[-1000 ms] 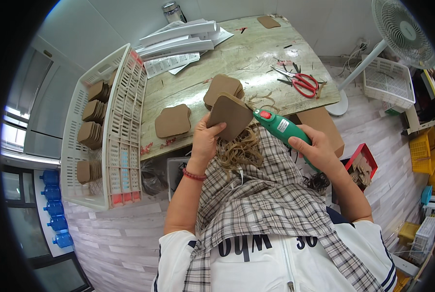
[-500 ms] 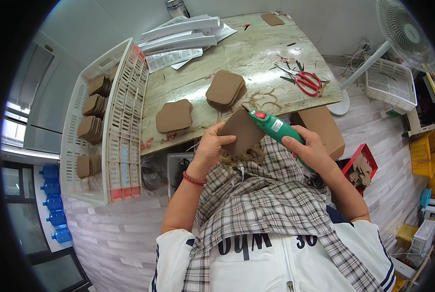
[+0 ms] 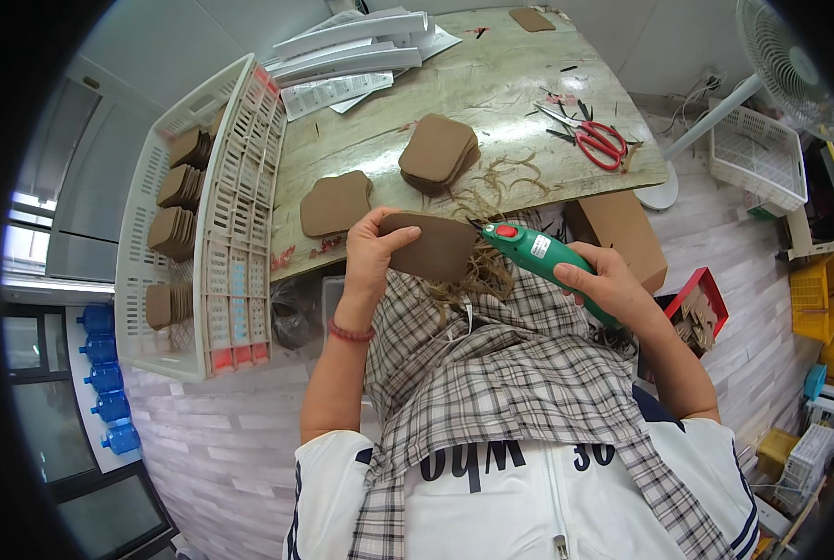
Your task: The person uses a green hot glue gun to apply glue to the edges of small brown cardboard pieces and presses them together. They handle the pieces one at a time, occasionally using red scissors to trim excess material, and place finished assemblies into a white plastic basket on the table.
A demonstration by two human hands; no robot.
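Landmark: work table (image 3: 491,89).

Status: the left hand (image 3: 372,250) is closed on a brown rounded cardboard piece (image 3: 431,245), pinched at its left edge and held just off the table's near edge, over the lap. The right hand (image 3: 603,280) is wrapped around a green handheld electric cutter (image 3: 538,254), whose tip meets the piece's right edge. Trimming appears to be in progress.

Done/left (judgement): two stacks of like brown pieces lie on the table, the taller stack (image 3: 438,152) at mid-table and the lower stack (image 3: 335,203) by the near-left edge. Cannot tell which is trimmed and which is waiting. Curly brown offcuts (image 3: 491,182) beside the taller stack suggest several pieces are already cut. More stacks sit in a white slatted crate (image 3: 216,215) left of the table.

Pkgs/labels:
- Red and pale blue tags run along the crate wall nearest the table.
- White printed sheets (image 3: 356,56) lie at the table's far-left corner.
- A plain brown carton (image 3: 622,233) stands below the table's near-right edge.
- Red-handled scissors (image 3: 589,138) lie on the table's right part.
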